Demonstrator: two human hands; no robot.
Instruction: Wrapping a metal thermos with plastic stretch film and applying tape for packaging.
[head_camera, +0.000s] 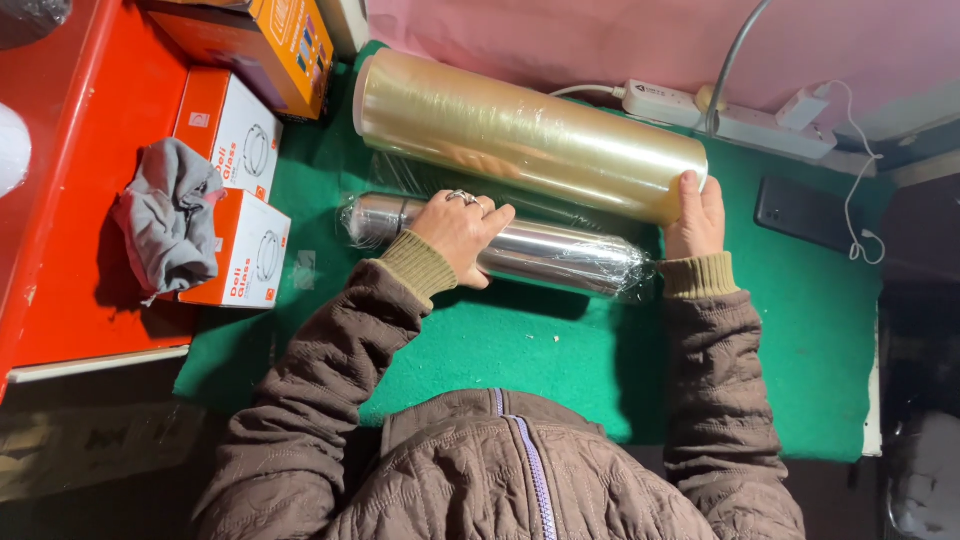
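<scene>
One film-wrapped steel flask (520, 250) is gripped by the left hand (462, 230) on the green surface (780, 330); one large clear film roll (520, 135) just behind is steadied by the right hand (697, 215); three orange-and-white boxes (235, 250) are seen left

Even indoor light, sharp focus, dark lower corners, soft shadows

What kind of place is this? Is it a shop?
Probably a small shop's packing table. A steel flask lies on green felt under the left hand, beside a big cling film roll and boxed goods.
</scene>
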